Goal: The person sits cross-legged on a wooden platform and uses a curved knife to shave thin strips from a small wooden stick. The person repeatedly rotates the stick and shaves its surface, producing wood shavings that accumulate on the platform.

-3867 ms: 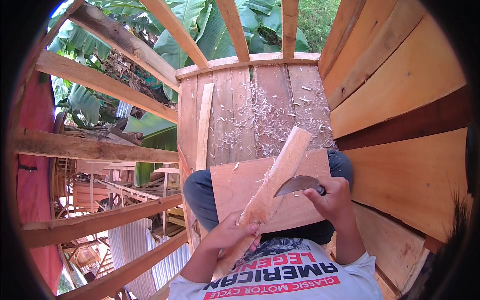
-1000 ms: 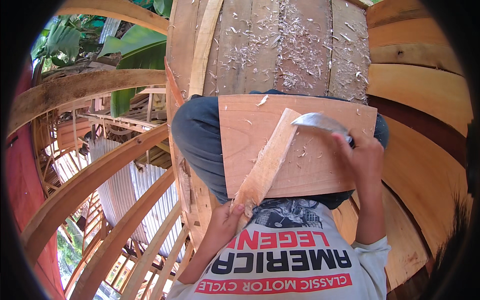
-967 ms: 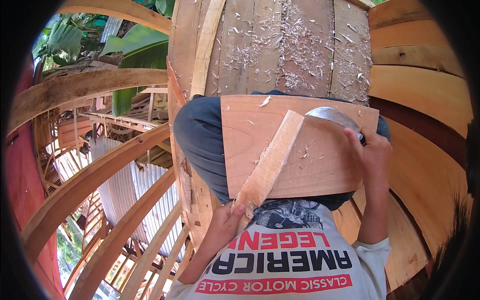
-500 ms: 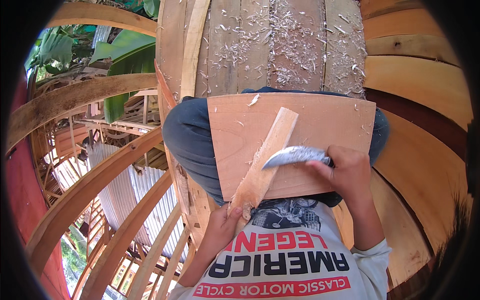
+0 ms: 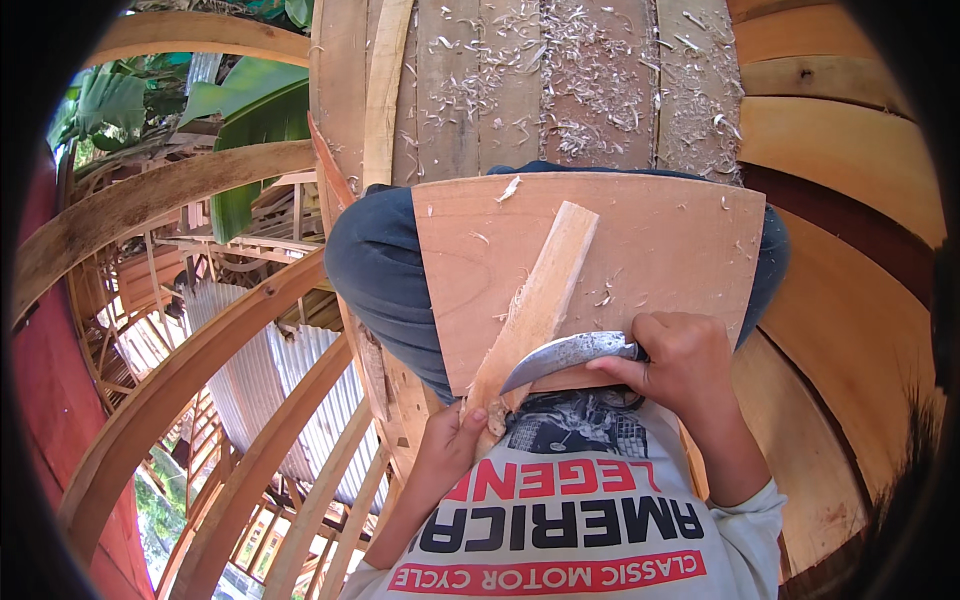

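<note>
My left hand (image 5: 456, 440) is closed round the near end of a pale strip of wood (image 5: 545, 285), which slants up and away to the right. Beneath the strip, a flat wooden board (image 5: 680, 240) rests across my crossed legs. My right hand (image 5: 680, 365) grips a knife with a broad curved blade (image 5: 575, 352); the fingers hide its handle. The blade lies against the strip's right edge near the left hand, its tip pointing left. A few curled shavings (image 5: 510, 188) sit on the board.
Wood shavings (image 5: 590, 90) litter the planked floor (image 5: 445, 140) ahead. Curved wooden ribs (image 5: 200, 405) stand on the left, with gaps between them over corrugated metal sheets (image 5: 240, 370). Curved planks (image 5: 850, 270) form a wall on the right. A loose batten (image 5: 385, 95) lies along the floor's left side.
My right hand has drawn the knife down along the strip toward me, so the blade is now closer to my left hand. The left hand keeps its hold on the strip.
</note>
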{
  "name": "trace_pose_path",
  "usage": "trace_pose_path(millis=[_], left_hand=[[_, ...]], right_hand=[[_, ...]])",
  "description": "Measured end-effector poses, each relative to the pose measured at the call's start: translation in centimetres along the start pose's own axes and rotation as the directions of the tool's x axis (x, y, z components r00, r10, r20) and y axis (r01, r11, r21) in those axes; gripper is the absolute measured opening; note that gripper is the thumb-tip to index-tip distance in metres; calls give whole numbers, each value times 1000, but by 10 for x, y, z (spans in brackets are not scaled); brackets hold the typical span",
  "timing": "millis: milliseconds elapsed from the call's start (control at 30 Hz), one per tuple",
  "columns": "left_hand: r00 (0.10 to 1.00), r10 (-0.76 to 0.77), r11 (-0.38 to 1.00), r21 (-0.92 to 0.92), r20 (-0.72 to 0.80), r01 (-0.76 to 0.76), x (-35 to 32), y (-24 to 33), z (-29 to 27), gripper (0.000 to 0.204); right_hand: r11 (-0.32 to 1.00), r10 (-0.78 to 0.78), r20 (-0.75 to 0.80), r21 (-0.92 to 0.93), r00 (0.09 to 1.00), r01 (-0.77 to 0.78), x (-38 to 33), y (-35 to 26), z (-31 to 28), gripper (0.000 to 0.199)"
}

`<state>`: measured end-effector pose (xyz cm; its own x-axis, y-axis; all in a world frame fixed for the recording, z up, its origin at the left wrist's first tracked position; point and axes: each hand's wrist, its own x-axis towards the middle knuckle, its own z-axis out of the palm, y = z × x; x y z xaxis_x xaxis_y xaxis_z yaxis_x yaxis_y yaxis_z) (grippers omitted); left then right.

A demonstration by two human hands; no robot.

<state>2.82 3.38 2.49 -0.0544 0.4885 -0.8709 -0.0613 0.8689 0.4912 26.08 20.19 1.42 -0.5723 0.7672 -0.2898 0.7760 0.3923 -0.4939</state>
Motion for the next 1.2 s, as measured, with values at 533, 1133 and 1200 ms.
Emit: trace_pose_path(millis=[533,1133,1200], left_hand=[[994,93,990,113,-49,-87,-1,-11,0,43],[988,127,950,299,-90,-94,-2,-9,2,43],[986,136,951,292,-98,-102,-1,-7,4,43]], right_hand=[[998,56,-14,-4,998,-56,4,4,3,49],[991,119,-19,-64,993,-120,-3,1,-10,51],[990,120,-7,-69,993,-120,-3,2,-5,52]])
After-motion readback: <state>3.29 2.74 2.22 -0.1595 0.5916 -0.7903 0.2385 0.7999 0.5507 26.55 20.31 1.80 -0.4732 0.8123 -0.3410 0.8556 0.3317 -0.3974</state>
